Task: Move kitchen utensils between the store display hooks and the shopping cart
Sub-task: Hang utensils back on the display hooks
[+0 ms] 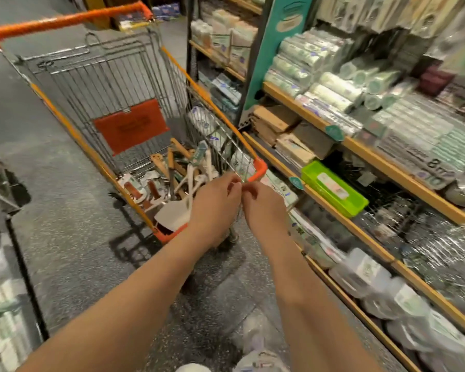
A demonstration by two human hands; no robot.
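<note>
An orange-trimmed wire shopping cart (91, 154) stands on the aisle floor in front of me. Several utensils (177, 170) with wooden and white handles lie heaped at its near end, among them a white spatula (172, 213). My left hand (215, 205) and my right hand (263, 208) meet over the cart's near right corner, their fingertips pinched together and nearly touching. The blur hides whether anything thin is held between them. Packaged items hang on the display (387, 12) at the top right, too blurred to name.
Wooden-edged shelves (360, 149) run along the right, close beside the cart, with rolls, boxes, a bright green tray (333, 187) and plastic containers (373, 285). Another display edge (8, 264) stands at the left. Speckled grey floor lies between.
</note>
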